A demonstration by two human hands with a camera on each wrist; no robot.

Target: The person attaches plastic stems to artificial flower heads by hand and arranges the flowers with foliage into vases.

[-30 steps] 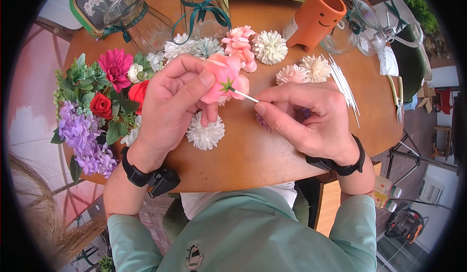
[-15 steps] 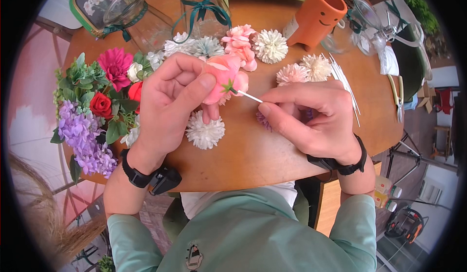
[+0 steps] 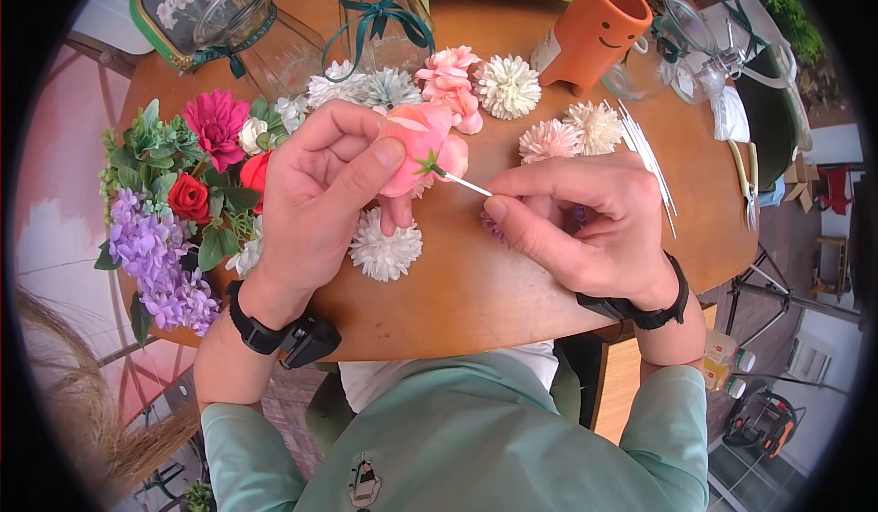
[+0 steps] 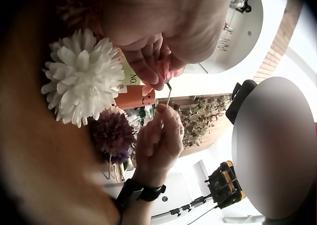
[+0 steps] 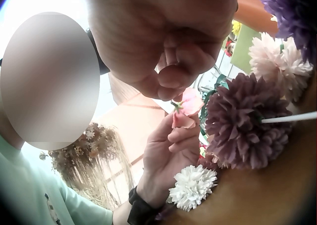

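Note:
In the head view my left hand (image 3: 325, 183) pinches a pink artificial flower head (image 3: 421, 146) between thumb and fingers, its green base turned toward the right. A thin white stick (image 3: 468, 184) meets that base, and my right hand (image 3: 585, 219) pinches the stick's other end between thumb and forefinger. Below the left fingers lies a white pompom flower (image 3: 387, 247) on the table. The right wrist view shows the pink flower (image 5: 188, 106) close to the right fingertips, with a dusky purple flower (image 5: 247, 121) nearby.
Artificial flowers, including a red rose (image 3: 190, 199) and lilac blooms (image 3: 155, 247), crowd the table's left side. Glass vases (image 3: 375, 32) stand behind. An orange smiling pot (image 3: 599, 36), loose white sticks (image 3: 649, 169) and pliers (image 3: 748, 183) are on the right.
Both hands keep their grips on the flower and stick. The right hand shifts slightly right, then a little back left, and the flower tilts very slightly.

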